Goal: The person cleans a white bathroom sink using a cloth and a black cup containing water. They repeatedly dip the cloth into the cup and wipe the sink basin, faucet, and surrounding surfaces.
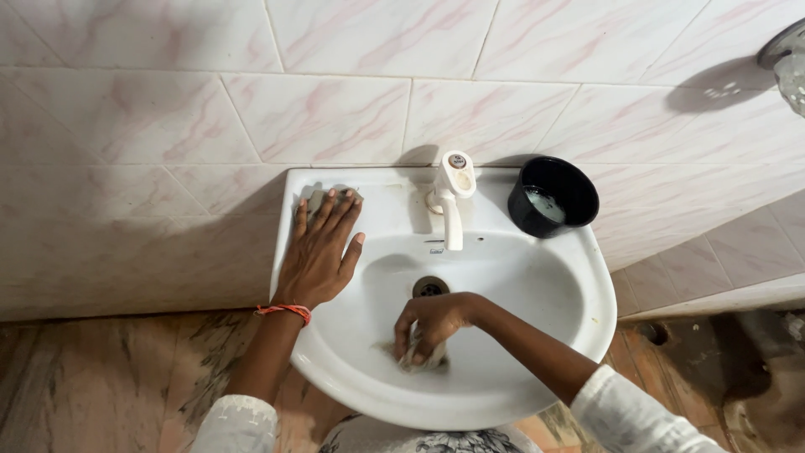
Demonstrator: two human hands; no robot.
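Observation:
My left hand (319, 248) lies flat on the left rim of a white wall-mounted sink (579, 277), fingers spread, fingertips over a small grey object (316, 198) at the back corner. An orange thread band circles that wrist. My right hand (433, 325) reaches into the basin and grips a grey scrubbing pad (419, 359), pressed against the basin's front inner wall just below the drain (430, 288). A white tap (453, 201) stands at the back centre of the sink.
A black bowl (553, 197) holding a little liquid sits on the sink's back right corner. Pink-veined white tiles cover the wall behind. The floor below is brown marbled stone, with a dark stained patch at lower right. A metal fixture shows at the top right edge.

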